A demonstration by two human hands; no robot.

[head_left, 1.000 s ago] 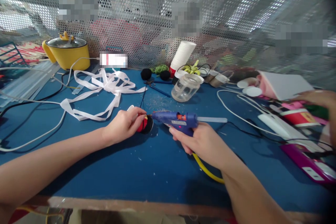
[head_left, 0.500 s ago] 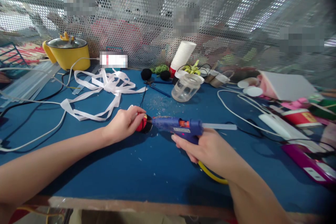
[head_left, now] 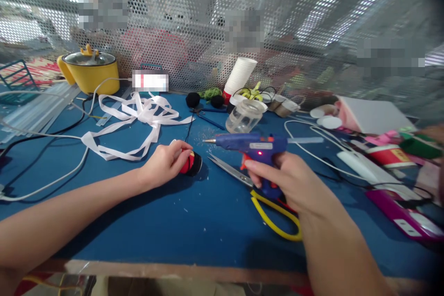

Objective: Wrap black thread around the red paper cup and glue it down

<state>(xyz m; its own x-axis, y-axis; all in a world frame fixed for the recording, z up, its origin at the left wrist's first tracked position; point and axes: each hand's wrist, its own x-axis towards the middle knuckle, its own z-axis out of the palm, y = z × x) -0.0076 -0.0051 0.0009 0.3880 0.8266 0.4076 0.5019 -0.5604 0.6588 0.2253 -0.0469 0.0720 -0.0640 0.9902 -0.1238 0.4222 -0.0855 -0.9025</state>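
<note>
My left hand (head_left: 164, 163) is closed around a small red cup (head_left: 186, 163) with black yarn wound on it, lying on its side on the blue table (head_left: 145, 226). A black strand runs from it back toward a black yarn ball (head_left: 193, 99). In my right hand (head_left: 282, 178) is a blue glue gun (head_left: 251, 144), its red light lit and a clear glue stick (head_left: 307, 140) sticking out of the rear. The nozzle points left, above and apart from the cup. Below the gun lie scissors (head_left: 239, 175) with yellow handles.
White ribbon (head_left: 152, 118) lies tangled at left, near a yellow pot (head_left: 93, 73). A clear plastic jar (head_left: 246, 115) and stacked paper cups (head_left: 240, 76) stand behind. At right are a white cable (head_left: 294, 141) and a purple power strip (head_left: 404, 219). Perforated metal (head_left: 194, 23) borders the back.
The glue gun has lifted and drawn right, its nozzle leaving the yarn-wound cup. The scissors' blades have come into view beneath it. My left hand keeps its place.
</note>
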